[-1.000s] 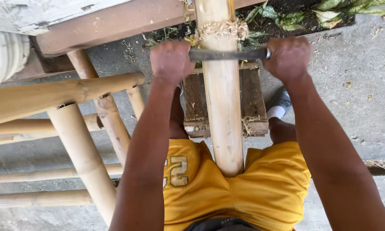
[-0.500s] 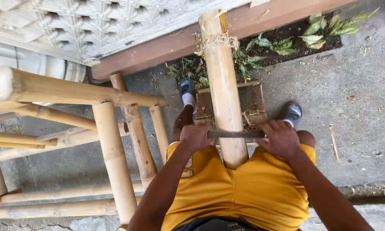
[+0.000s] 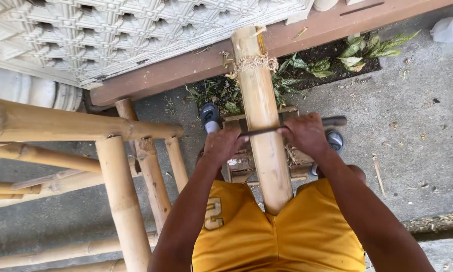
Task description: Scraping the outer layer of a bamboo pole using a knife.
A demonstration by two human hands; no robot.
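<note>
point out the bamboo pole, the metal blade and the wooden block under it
bamboo pole (image 3: 266, 156): head view, bare middle of the shaft
metal blade (image 3: 266, 130): head view, dark bar across the pole
wooden block (image 3: 244, 163): head view, left edge beside the pole

**Around the yard**

At nine o'clock, a bamboo frame (image 3: 110, 151). At eleven, a white lattice panel (image 3: 135, 30) above a brown wooden beam (image 3: 186, 68). At one, leafy plants (image 3: 357, 53) in soil. Underfoot, grey concrete floor (image 3: 417, 141).

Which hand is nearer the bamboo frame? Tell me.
Left. The left hand grips the blade on the side of the bamboo pole facing the bamboo frame. The right hand grips it on the pole's far side, farther away.
</note>
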